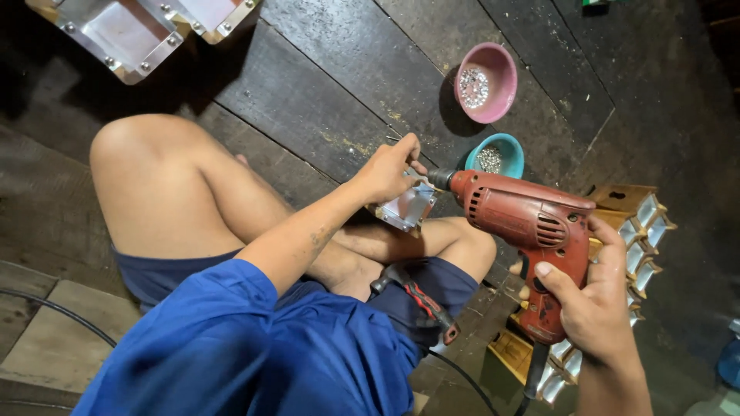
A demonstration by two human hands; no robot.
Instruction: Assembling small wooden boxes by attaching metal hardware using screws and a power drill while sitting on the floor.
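Left hand (pixel 388 171) grips small metal tray (pixel 406 207); right hand (pixel 593 300) closed around red drill (pixel 532 239), chuck touching tray.

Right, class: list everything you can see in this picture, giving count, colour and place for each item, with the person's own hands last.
Red electric drill: one, centre right.
Small shiny metal-faced box: one, silver with wooden edges, at the drill tip.
Pink round bowl: one, upper right, holding silvery bits.
Teal round bowl: one, below the pink one, holding silvery bits.
Stacked similar boxes: several, right.
Riveted metal boxes: two, top left.
Red-and-black hand tool: one, on the lap.
Dark plank floor: beneath everything.
Left hand: holding the small box.
Right hand: gripping the drill.
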